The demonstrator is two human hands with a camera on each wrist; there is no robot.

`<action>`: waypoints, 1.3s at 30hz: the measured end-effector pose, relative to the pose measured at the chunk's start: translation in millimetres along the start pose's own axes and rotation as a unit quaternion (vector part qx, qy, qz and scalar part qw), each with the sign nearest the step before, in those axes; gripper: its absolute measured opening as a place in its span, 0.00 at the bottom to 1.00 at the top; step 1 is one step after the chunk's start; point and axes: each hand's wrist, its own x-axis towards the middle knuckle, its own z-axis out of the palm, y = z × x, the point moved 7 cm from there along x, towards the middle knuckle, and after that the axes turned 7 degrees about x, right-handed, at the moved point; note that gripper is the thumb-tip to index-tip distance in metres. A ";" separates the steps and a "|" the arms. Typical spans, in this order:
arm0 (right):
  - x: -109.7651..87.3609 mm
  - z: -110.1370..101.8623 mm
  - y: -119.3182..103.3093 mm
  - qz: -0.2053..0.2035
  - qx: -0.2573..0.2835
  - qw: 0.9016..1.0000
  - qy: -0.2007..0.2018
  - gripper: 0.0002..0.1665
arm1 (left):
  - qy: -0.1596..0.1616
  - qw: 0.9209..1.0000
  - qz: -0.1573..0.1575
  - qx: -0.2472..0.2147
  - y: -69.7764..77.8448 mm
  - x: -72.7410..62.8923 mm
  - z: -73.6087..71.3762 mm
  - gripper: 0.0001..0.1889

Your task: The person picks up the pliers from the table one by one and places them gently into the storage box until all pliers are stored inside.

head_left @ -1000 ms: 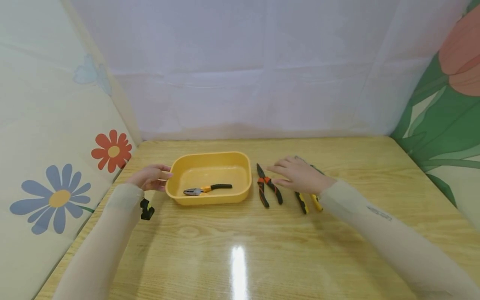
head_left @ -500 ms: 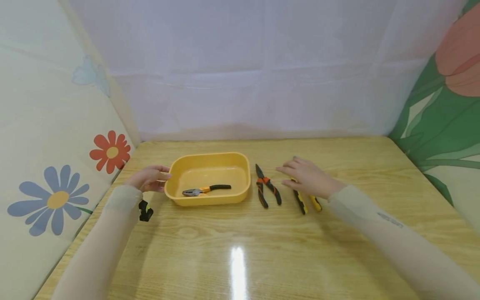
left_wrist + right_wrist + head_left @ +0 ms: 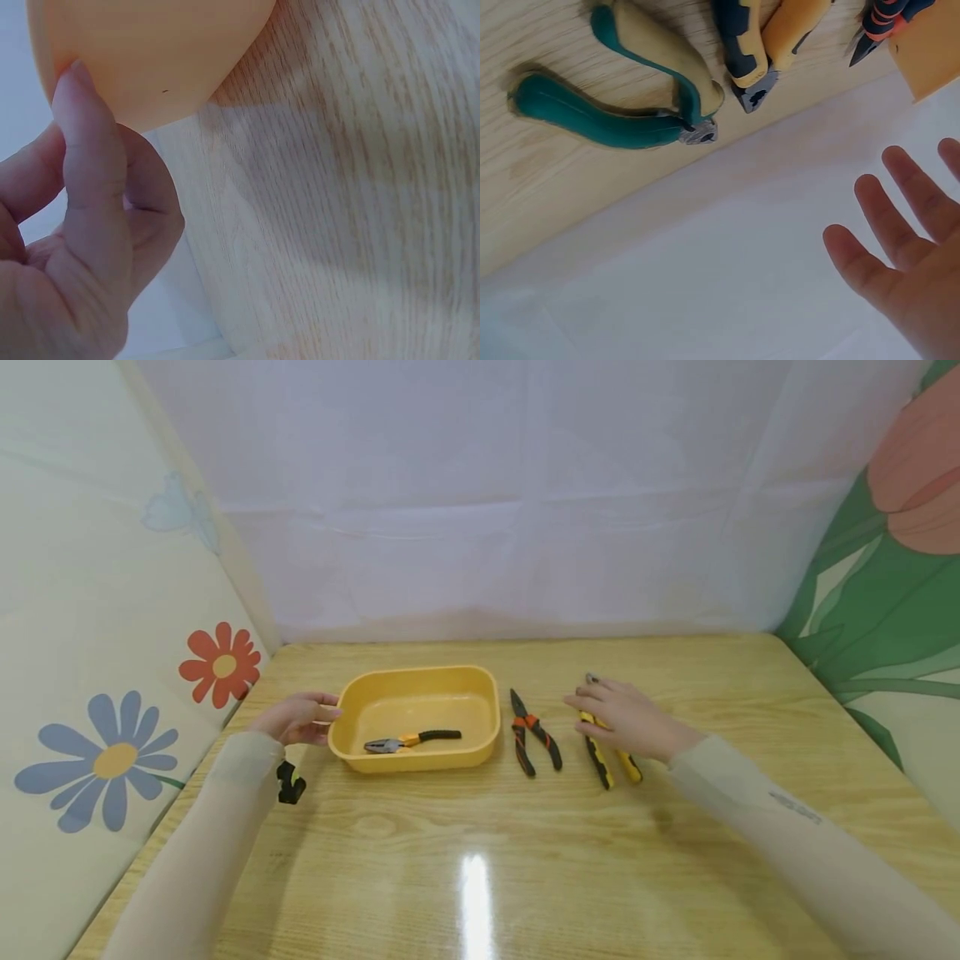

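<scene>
At the left end of the yellow plastic basin, my left hand holds the rim; in the left wrist view the thumb lies against the wall. Combination pliers with orange-and-black handles lie inside the basin. My right hand hovers with fingers spread over yellow-and-black pliers, covering their middle in the head view. Long-nose pliers with red-and-black handles lie between basin and right hand. Green-handled pliers show in the right wrist view; the right hand hides them in the head view.
Everything stands on a wood-grain table. A white sheet hangs along its back edge, with flower-printed panels at both sides. A small black object with a yellow-green mark shows beside the left sleeve.
My right hand has moved right, away from the long-nose pliers, to over the yellow-and-black pliers. The left hand stays at the basin's rim.
</scene>
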 end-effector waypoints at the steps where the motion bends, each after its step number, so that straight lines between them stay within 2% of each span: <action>1: -1.0 0.1 0.9 -0.001 -0.001 1.000 0.001 0.29 | -0.001 1.000 0.002 -0.001 0.2 0.0 0.3 0.24; 9: -9.6 -1.0 4.7 -0.021 -0.017 0.999 0.026 0.28 | -0.005 1.000 0.005 0.000 0.7 -0.8 1.2 0.24; 14: -15.9 1.6 9.4 -0.012 -0.021 0.999 0.039 0.27 | 0.005 1.000 -0.006 0.002 -0.5 -0.5 0.5 0.24; 24: -27.3 3.1 18.1 0.004 -0.036 0.998 0.057 0.28 | 0.001 1.000 -0.002 0.010 -0.4 -2.4 -0.6 0.26; 32: -34.1 3.5 24.0 -0.019 -0.057 0.993 0.102 0.28 | 0.003 1.000 -0.007 0.009 -0.1 -2.2 0.2 0.25; 39: -41.7 8.1 31.6 0.021 -0.052 0.994 0.094 0.27 | -0.006 1.000 -0.003 0.005 1.4 -3.2 1.5 0.24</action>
